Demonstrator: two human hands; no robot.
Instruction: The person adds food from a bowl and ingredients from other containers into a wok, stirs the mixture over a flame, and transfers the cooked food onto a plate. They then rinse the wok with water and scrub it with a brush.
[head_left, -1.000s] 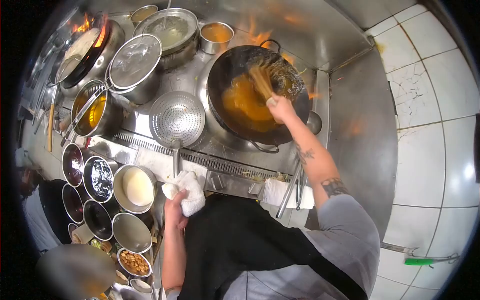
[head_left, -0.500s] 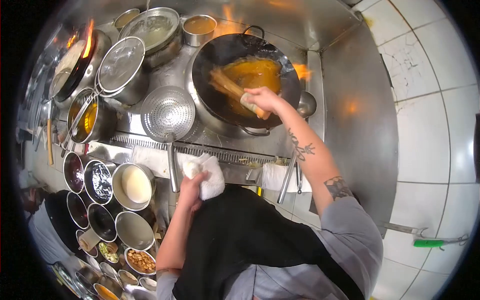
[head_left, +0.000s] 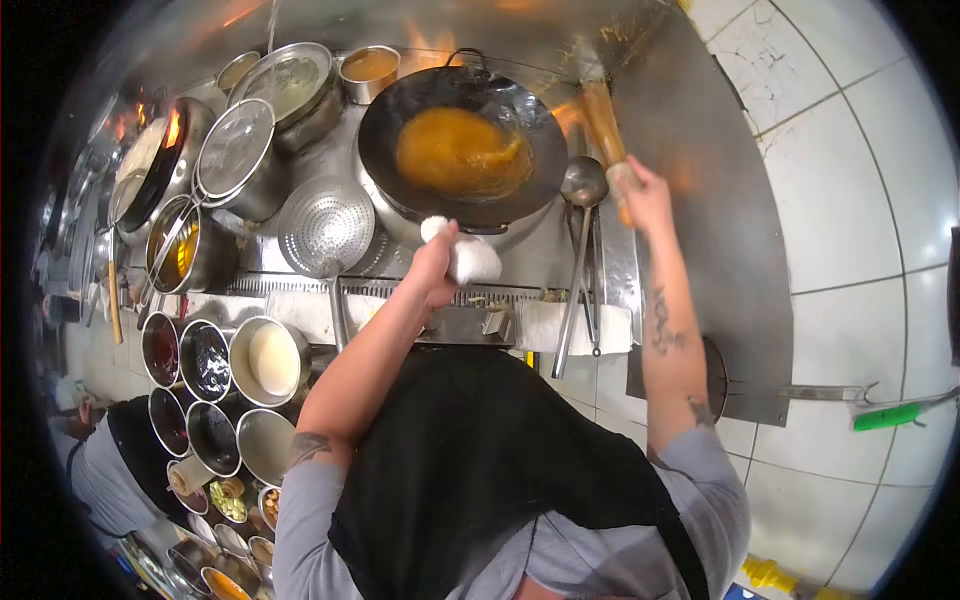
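Observation:
My right hand point(head_left: 648, 200) is wrapped round the handle of a wooden wok brush point(head_left: 602, 115), its bristle end up against the steel wall to the right of the wok. A black wok point(head_left: 385, 150) sits on the burner with brown-yellow liquid point(head_left: 455, 150) in it. My left hand point(head_left: 437, 262) grips a folded white towel point(head_left: 474, 262) at the wok's near rim, just left of the near loop handle point(head_left: 486, 229). Right beside the wok rests a steel ladle point(head_left: 584, 182), its long handle pointing toward me.
A perforated strainer point(head_left: 326, 228) lies left of the wok. Behind it stand pots with mesh sieves point(head_left: 236, 150) and a small pot of brown liquid point(head_left: 370, 65). Flames show behind the wok. Several sauce containers point(head_left: 268, 360) fill the left side, where another person point(head_left: 120, 450) stands.
My right hand has lifted the brush out of the wok and swung it right to the wall. My left hand has brought the towel up to the wok's rim.

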